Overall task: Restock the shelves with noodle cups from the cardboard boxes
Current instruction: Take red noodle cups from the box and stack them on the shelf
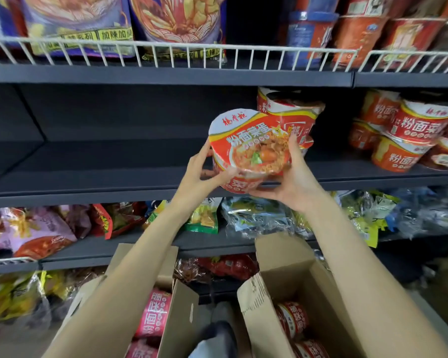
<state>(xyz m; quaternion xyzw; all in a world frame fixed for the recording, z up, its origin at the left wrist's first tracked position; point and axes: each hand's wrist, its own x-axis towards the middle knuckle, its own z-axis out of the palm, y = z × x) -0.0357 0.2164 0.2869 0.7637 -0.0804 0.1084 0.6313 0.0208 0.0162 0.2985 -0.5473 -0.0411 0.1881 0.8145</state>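
Holding one cup [254,151] between left hand [204,174] and right hand [292,179] at the shelf [114,177]; I judge restocking is early: few cups shelved, both boxes [295,277] still stocked.

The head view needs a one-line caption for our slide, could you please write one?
Both hands, left and right, hold a noodle cup before the dark middle shelf, above open cardboard boxes.
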